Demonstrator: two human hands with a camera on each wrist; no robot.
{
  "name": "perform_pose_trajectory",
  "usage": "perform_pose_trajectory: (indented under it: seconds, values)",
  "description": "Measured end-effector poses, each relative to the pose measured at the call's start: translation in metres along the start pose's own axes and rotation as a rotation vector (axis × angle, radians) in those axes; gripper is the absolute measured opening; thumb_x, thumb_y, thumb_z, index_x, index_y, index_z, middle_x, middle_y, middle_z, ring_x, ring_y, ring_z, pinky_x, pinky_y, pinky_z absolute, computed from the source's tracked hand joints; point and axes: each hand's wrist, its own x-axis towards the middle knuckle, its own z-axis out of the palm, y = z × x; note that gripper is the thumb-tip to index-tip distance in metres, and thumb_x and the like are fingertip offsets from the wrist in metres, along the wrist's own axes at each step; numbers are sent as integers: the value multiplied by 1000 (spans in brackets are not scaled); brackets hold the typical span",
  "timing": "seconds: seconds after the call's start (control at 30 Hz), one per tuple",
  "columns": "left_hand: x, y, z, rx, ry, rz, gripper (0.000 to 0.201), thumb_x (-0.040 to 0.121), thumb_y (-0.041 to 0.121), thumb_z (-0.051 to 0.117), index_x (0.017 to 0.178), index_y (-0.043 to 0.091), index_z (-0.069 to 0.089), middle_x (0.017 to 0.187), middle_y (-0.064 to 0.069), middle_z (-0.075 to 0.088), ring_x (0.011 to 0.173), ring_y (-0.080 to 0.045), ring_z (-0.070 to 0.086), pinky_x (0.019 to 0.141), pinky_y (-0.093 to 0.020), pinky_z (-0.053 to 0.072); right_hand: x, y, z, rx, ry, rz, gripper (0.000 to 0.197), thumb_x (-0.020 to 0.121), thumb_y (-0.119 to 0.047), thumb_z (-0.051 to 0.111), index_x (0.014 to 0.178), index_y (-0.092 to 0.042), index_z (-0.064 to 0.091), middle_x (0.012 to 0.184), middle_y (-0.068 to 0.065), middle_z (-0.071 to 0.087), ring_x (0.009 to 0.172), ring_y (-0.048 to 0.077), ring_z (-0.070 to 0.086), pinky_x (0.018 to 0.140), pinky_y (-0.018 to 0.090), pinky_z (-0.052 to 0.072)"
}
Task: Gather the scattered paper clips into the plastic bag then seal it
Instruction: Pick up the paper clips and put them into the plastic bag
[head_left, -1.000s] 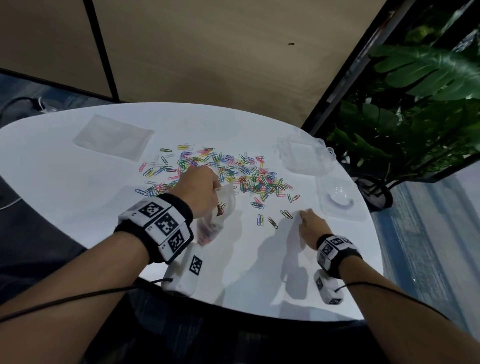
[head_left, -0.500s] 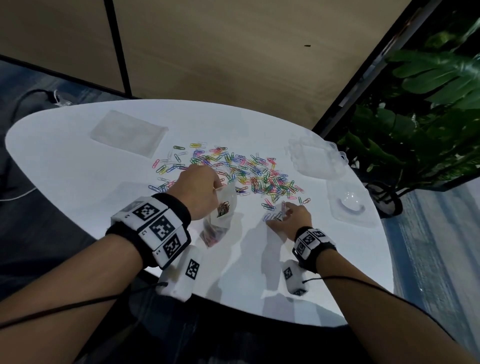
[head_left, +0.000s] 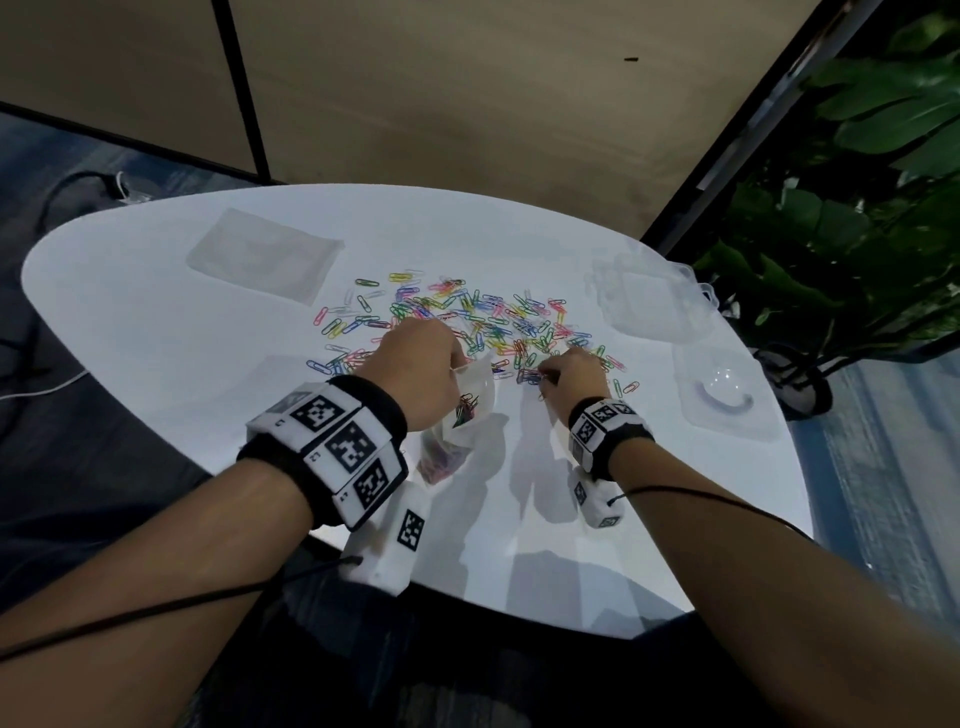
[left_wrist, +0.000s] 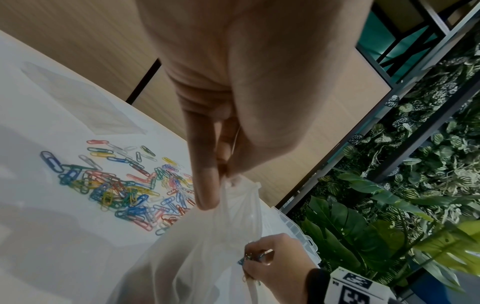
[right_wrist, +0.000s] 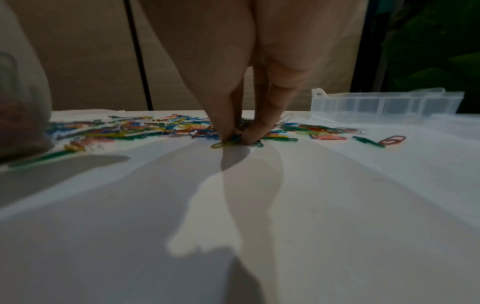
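Many coloured paper clips (head_left: 483, 319) lie scattered across the middle of the white table (head_left: 156, 332). My left hand (head_left: 415, 371) pinches the top edge of a clear plastic bag (head_left: 470, 410) and holds it up; several clips sit inside it. In the left wrist view the bag (left_wrist: 223, 236) hangs from my left fingers (left_wrist: 205, 185). My right hand (head_left: 571, 376) is at the near edge of the pile, just right of the bag, and pinches a few clips (right_wrist: 233, 142) between thumb and fingers (right_wrist: 254, 131) on the tabletop.
A flat stack of clear bags (head_left: 265, 254) lies at the far left. A clear compartment box (head_left: 649, 296) and a clear lid (head_left: 727, 395) sit at the right, near the table edge. Leafy plants (head_left: 857, 182) stand beyond the right edge.
My right hand has moved left and away from me, from the loose clips at the front to the pile's edge beside the bag, and now pinches clips. The left hand still holds the bag.
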Motion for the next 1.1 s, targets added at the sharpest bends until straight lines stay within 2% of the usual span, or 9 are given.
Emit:
perform_pose_trajectory:
  seconds: [0.17, 0.27, 0.37, 0.47, 0.57, 0.67, 0.77, 0.93, 1.1]
  values:
    - [1, 5, 1, 27, -7, -20, 31, 89, -2, 54, 107, 8, 76, 72, 1, 60, 78, -25, 64, 81, -34, 59, -1, 15, -13, 80, 15, 91, 14, 84, -7, 63, 86, -5, 76, 93, 11, 75, 91, 28, 69, 84, 29, 55]
    - [3, 9, 1, 31, -14, -27, 29, 90, 0, 54, 108, 8, 76, 76, -2, 62, 77, -25, 64, 80, -34, 60, 1, 29, -30, 271, 95, 219, 9, 84, -13, 71, 87, -10, 79, 91, 6, 77, 88, 21, 71, 89, 30, 56]
    - [5, 12, 5, 28, -2, -48, 24, 92, 6, 56, 104, 9, 76, 91, -9, 71, 76, -26, 67, 83, -37, 61, -4, 30, -53, 645, 76, 328, 6, 80, -17, 78, 85, -15, 80, 82, 4, 77, 77, 15, 73, 86, 27, 58]
    - [10, 17, 15, 36, 21, -70, 19, 94, 10, 59, 95, 9, 78, 68, 1, 63, 73, -24, 67, 83, -35, 61, -19, 11, -76, 1239, -33, 328, 6, 83, 0, 72, 88, -1, 75, 88, 16, 74, 73, 20, 72, 80, 27, 60]
    - [16, 25, 23, 33, 28, -75, 18, 92, 9, 62, 86, 9, 79, 59, 5, 58, 70, -24, 66, 86, -36, 61, -41, -14, -92, 1513, -275, 295, 11, 89, 5, 62, 98, 7, 67, 85, 13, 72, 74, 16, 72, 71, 19, 59]
    - [20, 31, 29, 7, 43, -62, 21, 89, 3, 60, 85, 8, 80, 66, -1, 67, 74, -26, 71, 81, -36, 62, -57, -31, -86, 1515, -429, 294, 9, 90, 5, 61, 95, 7, 67, 83, 11, 72, 73, 14, 72, 70, 18, 59]
    - [20, 35, 36, 17, 53, -51, 19, 89, 5, 59, 86, 6, 77, 86, -13, 73, 83, -30, 71, 77, -39, 62, -61, -42, -71, 1431, -408, 298, 4, 87, 7, 64, 89, 9, 67, 81, 16, 68, 63, 15, 71, 68, 20, 60]
    - [24, 31, 39, 39, 93, -30, 21, 91, 5, 56, 82, 5, 75, 84, -16, 72, 80, -33, 70, 77, -42, 61, -53, -53, -67, 1300, -401, 279, 7, 87, 6, 65, 80, 6, 66, 78, 17, 66, 62, 18, 68, 71, 24, 61]
    - [27, 31, 36, -75, 74, -24, 20, 94, 6, 60, 102, 8, 78, 98, -16, 76, 87, -34, 74, 85, -43, 62, -53, -62, -60, 898, -408, 146, 8, 79, -1, 70, 74, -8, 72, 77, 13, 69, 74, 26, 68, 83, 37, 60]
